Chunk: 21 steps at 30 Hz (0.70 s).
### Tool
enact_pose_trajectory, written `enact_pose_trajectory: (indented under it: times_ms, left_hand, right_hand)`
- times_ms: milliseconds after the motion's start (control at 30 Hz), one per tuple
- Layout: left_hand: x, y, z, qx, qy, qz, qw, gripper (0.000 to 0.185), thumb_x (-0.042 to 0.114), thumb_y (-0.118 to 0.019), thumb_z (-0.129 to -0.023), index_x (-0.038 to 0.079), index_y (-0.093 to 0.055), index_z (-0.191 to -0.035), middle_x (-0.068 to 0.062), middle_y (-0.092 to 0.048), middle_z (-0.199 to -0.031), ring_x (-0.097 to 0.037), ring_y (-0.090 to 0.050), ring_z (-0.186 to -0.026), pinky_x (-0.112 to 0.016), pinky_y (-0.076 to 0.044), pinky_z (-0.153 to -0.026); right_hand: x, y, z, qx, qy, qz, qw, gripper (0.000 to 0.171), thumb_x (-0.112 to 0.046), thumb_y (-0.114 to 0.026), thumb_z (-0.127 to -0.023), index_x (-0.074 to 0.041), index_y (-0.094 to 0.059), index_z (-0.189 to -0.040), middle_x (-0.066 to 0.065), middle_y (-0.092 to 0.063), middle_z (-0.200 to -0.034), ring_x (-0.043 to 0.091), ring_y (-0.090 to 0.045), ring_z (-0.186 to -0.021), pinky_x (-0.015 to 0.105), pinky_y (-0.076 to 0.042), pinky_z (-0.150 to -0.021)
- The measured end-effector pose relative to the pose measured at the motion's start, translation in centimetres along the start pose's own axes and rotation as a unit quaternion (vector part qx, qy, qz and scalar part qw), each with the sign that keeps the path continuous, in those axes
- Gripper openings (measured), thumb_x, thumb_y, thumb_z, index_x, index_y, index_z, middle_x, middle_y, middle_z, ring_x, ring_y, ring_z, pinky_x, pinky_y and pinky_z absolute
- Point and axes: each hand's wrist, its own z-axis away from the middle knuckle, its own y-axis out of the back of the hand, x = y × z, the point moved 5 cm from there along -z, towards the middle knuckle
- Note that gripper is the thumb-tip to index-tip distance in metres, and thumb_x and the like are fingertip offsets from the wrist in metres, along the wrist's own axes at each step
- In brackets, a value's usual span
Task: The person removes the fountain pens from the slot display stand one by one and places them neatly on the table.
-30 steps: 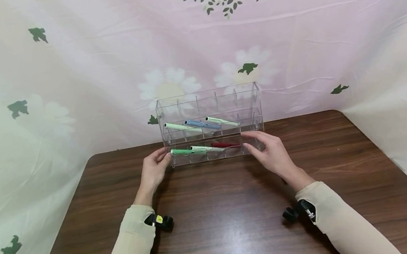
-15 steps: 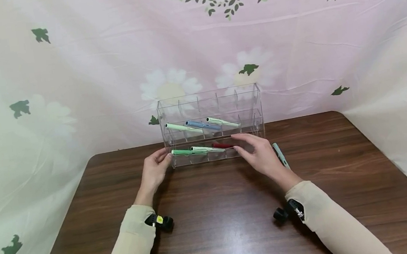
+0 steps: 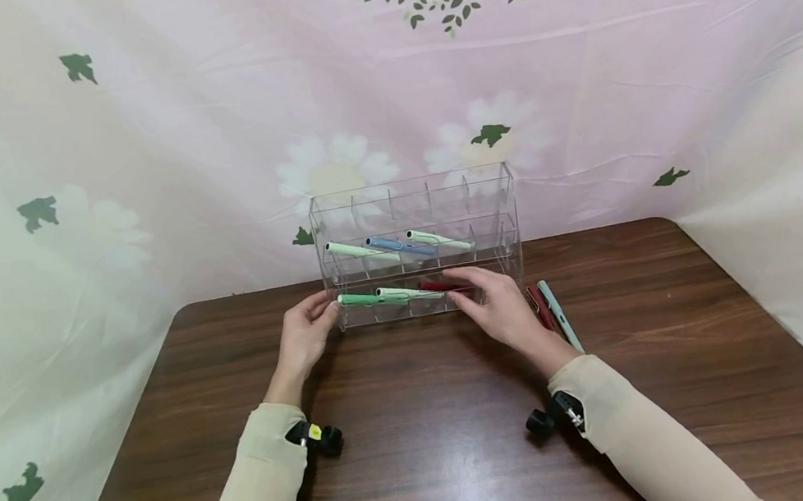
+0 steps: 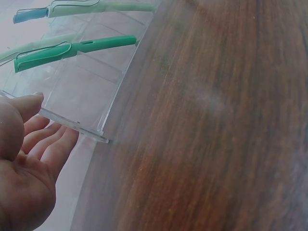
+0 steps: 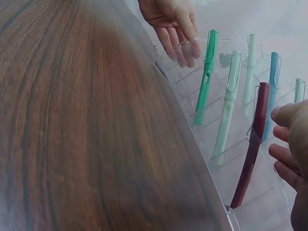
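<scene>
A clear display rack [image 3: 394, 314] stands at the back of the table. My left hand [image 3: 302, 338] pinches its left side panel, thumb in front and fingers behind in the left wrist view. My right hand [image 3: 503, 309] is beside a dark red fountain pen [image 5: 255, 139] in the lower tier, thumb and fingers apart with nothing between them. A green fountain pen [image 3: 370, 299] and a pale green one [image 5: 227, 103] lean farther left in that tier. Higher up rest a pale green pen [image 3: 360, 253], a blue pen [image 3: 401, 245] and another pale green pen [image 3: 440, 239].
Right of the rack, a second dark red pen [image 3: 542, 310] and a light blue pen [image 3: 561, 317] lie on the wooden table [image 3: 420, 414], partly behind the right wrist. A printed cloth [image 3: 210, 140] hangs right behind the table.
My right hand has moved left along the lower tier toward the dark red pen there. Its shift uncovers the two pens lying on the table. The left hand keeps its place.
</scene>
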Motion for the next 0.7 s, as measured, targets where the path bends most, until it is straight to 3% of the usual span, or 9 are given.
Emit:
enact_pose_trajectory:
  times_ms: [33,133,267,467,700]
  left_hand:
    - [0.0,0.0,0.0,0.0,0.0,0.0,1.0,0.044,0.015,-0.063,-0.111,-0.004,-0.059,-0.15,-0.025,-0.066,-0.148,-0.036,-0.065,-0.138,-0.05,-0.056,-0.113]
    - [0.0,0.0,0.0,0.001,0.0,-0.001,1.0,0.044,0.015,-0.063,-0.111,-0.004,-0.059,-0.15,-0.025,-0.066,-0.148,-0.036,-0.065,-0.138,-0.05,-0.056,-0.113]
    - [0.0,0.0,0.0,-0.001,0.002,-0.001,1.0,0.044,0.015,-0.063,-0.111,-0.003,-0.059,-0.151,-0.024,-0.065,-0.149,-0.035,-0.065,-0.138,-0.051,-0.056,-0.113]
    - [0.0,0.1,-0.1,-0.002,0.006,0.003,1.0,0.044,0.015,-0.063,-0.111,-0.002,-0.059,-0.151,-0.023,-0.065,-0.149,-0.035,-0.065,-0.138,-0.044,-0.057,-0.111]
    - [0.0,0.1,-0.1,-0.004,0.007,0.004,1.0,0.045,0.015,-0.063,-0.111,-0.002,-0.058,-0.152,-0.024,-0.064,-0.15,-0.035,-0.064,-0.139,-0.044,-0.057,-0.112]
  right_hand:
    - [0.0,-0.1,0.0,-0.003,-0.005,0.0,1.0,0.035,-0.008,-0.082,-0.097,-0.007,-0.076,-0.132,0.012,-0.079,-0.129,0.021,-0.062,-0.07,0.033,-0.051,-0.065]
    - [0.0,-0.5,-0.1,-0.007,-0.013,0.004,1.0,0.035,-0.009,-0.082,-0.097,-0.008,-0.077,-0.132,0.012,-0.079,-0.129,0.02,-0.069,-0.078,0.032,-0.054,-0.067]
    - [-0.1,-0.9,-0.4,-0.009,-0.02,0.007,1.0,0.034,-0.01,-0.082,-0.097,-0.008,-0.077,-0.131,0.013,-0.08,-0.127,0.027,-0.077,-0.093,0.041,-0.06,-0.073]
    - [-0.2,-1.4,-0.7,-0.015,-0.036,0.014,0.999,0.033,-0.01,-0.082,-0.097,-0.007,-0.078,-0.129,0.013,-0.08,-0.127,0.033,-0.078,-0.107,0.052,-0.062,-0.085]
    - [-0.3,-2.0,-0.9,-0.013,-0.052,0.048,0.997,0.028,-0.013,-0.083,-0.096,-0.007,-0.08,-0.124,0.012,-0.081,-0.123,0.033,-0.078,-0.107,0.052,-0.061,-0.088]
